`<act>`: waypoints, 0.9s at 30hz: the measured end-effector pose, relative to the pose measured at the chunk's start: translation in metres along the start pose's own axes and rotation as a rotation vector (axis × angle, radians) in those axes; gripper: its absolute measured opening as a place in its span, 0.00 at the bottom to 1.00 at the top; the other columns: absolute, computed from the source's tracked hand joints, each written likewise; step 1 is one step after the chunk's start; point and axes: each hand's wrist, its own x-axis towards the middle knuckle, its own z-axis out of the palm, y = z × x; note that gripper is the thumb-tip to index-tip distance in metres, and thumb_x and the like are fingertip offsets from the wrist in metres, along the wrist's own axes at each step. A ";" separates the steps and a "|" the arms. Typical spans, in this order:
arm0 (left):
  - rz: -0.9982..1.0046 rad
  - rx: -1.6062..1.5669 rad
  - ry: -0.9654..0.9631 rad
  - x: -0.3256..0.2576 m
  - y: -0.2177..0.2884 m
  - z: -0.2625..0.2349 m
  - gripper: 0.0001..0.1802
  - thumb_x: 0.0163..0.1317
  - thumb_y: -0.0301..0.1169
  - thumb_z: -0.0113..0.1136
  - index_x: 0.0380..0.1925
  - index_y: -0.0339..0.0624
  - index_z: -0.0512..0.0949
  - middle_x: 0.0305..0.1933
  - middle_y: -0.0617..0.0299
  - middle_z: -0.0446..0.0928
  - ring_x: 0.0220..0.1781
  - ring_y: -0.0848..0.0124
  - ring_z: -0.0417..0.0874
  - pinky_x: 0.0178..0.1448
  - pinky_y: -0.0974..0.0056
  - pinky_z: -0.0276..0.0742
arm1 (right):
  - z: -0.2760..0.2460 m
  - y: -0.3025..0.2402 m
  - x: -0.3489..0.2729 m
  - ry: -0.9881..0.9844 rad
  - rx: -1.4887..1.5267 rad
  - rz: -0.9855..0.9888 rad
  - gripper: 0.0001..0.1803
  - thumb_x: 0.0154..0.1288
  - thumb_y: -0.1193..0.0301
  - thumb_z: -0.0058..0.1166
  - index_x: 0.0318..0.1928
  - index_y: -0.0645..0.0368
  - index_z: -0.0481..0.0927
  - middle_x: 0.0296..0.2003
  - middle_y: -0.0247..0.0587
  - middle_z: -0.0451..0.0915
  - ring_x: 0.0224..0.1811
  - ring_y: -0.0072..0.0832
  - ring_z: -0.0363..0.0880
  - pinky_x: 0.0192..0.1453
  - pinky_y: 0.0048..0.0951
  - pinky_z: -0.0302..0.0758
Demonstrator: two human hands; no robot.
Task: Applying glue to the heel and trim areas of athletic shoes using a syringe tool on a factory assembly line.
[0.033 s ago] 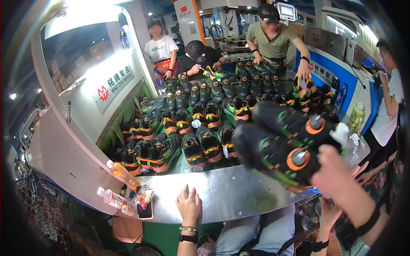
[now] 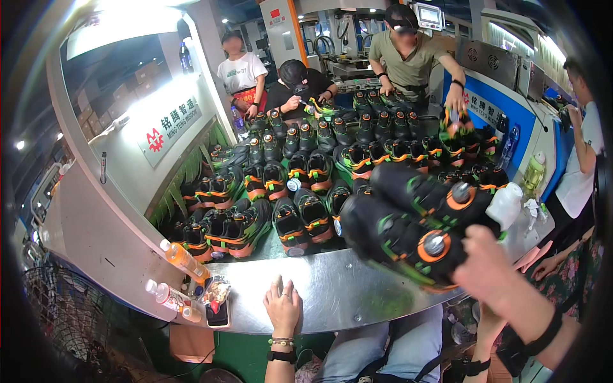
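Observation:
My left hand [image 2: 282, 306] lies open on the metal tabletop [image 2: 325, 281], its fingers stretched out and holding nothing. Low on the right is my right hand [image 2: 489, 325], partly covered by a large forearm, so its fingers are mostly hidden. That forearm appears to be a co-worker's; its hand [image 2: 482, 265] grips a pair of black shoes [image 2: 389, 233] with orange and green trim by their heel ends. The pair hangs tilted above the table's right part, with silvery rounded pieces showing at the openings. Beyond my left hand stand rows of similar shoes [image 2: 310, 217].
Drink bottles [image 2: 185, 260] and a phone [image 2: 217, 314] lie at the left end. A white bottle [image 2: 504, 205] stands at the right beyond the held shoes. Several people are around the table; one in an olive shirt [image 2: 408, 60] reaches among the shoes. Machines stand behind.
The pair of shoes in the co-worker's hand has shifted slightly left, uncovering more shoes and the white bottle behind. The forearm now covers more of my right hand. My left hand stays still.

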 end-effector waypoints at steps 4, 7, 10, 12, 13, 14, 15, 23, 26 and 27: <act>0.040 -0.035 -0.016 0.008 0.015 0.002 0.16 0.60 0.36 0.58 0.48 0.50 0.82 0.63 0.57 0.70 0.61 0.59 0.70 0.65 0.55 0.61 | 0.038 -0.038 0.016 0.136 0.118 -0.087 0.05 0.50 0.69 0.55 0.25 0.46 0.84 0.19 0.26 0.79 0.32 0.25 0.80 0.39 0.30 0.72; 0.046 -0.054 -0.010 0.006 0.012 0.003 0.16 0.59 0.36 0.58 0.48 0.50 0.82 0.63 0.57 0.70 0.62 0.59 0.70 0.65 0.55 0.61 | 0.067 -0.066 0.023 0.208 0.272 -0.189 0.06 0.58 0.68 0.49 0.33 0.45 0.81 0.19 0.27 0.79 0.29 0.26 0.80 0.36 0.30 0.68; 0.063 -0.064 -0.017 0.008 0.022 0.005 0.16 0.59 0.35 0.58 0.47 0.49 0.82 0.63 0.58 0.70 0.62 0.60 0.70 0.65 0.55 0.61 | 0.103 -0.088 0.013 0.049 0.298 -0.335 0.13 0.62 0.67 0.47 0.47 0.45 0.77 0.32 0.31 0.81 0.35 0.27 0.82 0.40 0.31 0.70; 0.034 -0.027 -0.023 0.004 0.014 0.003 0.16 0.59 0.35 0.58 0.47 0.49 0.82 0.63 0.58 0.70 0.62 0.60 0.70 0.65 0.55 0.61 | 0.108 -0.092 0.018 0.100 0.344 -0.575 0.21 0.66 0.67 0.44 0.60 0.42 0.68 0.57 0.35 0.74 0.51 0.28 0.78 0.44 0.33 0.73; 0.036 -0.010 -0.018 0.003 0.010 0.002 0.16 0.59 0.34 0.58 0.47 0.48 0.82 0.63 0.58 0.70 0.61 0.60 0.70 0.65 0.55 0.61 | 0.111 -0.093 0.023 0.107 0.356 -0.593 0.21 0.66 0.67 0.44 0.60 0.42 0.68 0.57 0.35 0.74 0.51 0.28 0.78 0.44 0.33 0.73; 0.046 -0.013 -0.014 0.003 0.011 0.002 0.16 0.59 0.34 0.58 0.47 0.48 0.82 0.63 0.59 0.70 0.61 0.60 0.70 0.65 0.55 0.61 | 0.110 -0.093 0.022 0.081 0.336 -0.579 0.22 0.66 0.67 0.44 0.61 0.42 0.67 0.61 0.34 0.70 0.54 0.28 0.75 0.44 0.33 0.74; 0.040 -0.011 -0.020 0.003 0.012 0.002 0.16 0.59 0.34 0.58 0.47 0.48 0.82 0.63 0.59 0.70 0.61 0.60 0.70 0.65 0.55 0.61 | 0.109 -0.094 0.022 0.055 0.316 -0.566 0.23 0.67 0.68 0.43 0.62 0.42 0.67 0.65 0.33 0.65 0.58 0.29 0.73 0.44 0.33 0.74; 0.051 -0.113 -0.029 0.007 0.013 -0.001 0.20 0.58 0.32 0.59 0.52 0.46 0.78 0.60 0.56 0.73 0.59 0.57 0.72 0.64 0.55 0.64 | 0.062 -0.045 0.007 0.021 0.151 -0.661 0.20 0.66 0.63 0.44 0.59 0.41 0.72 0.65 0.30 0.67 0.67 0.26 0.62 0.48 0.30 0.69; -0.020 -0.147 -0.062 -0.008 0.011 -0.022 0.22 0.55 0.30 0.61 0.53 0.45 0.77 0.58 0.54 0.74 0.57 0.56 0.74 0.62 0.55 0.68 | 0.091 -0.018 -0.005 0.024 0.065 -0.594 0.19 0.62 0.73 0.50 0.55 0.51 0.75 0.64 0.29 0.68 0.65 0.28 0.65 0.53 0.36 0.71; -0.004 -0.074 -0.068 -0.016 0.005 -0.032 0.22 0.55 0.29 0.61 0.53 0.44 0.77 0.58 0.54 0.74 0.57 0.56 0.75 0.61 0.55 0.69 | 0.147 -0.071 -0.035 0.310 0.577 -0.075 0.18 0.61 0.78 0.51 0.52 0.56 0.75 0.60 0.34 0.71 0.57 0.28 0.69 0.53 0.35 0.72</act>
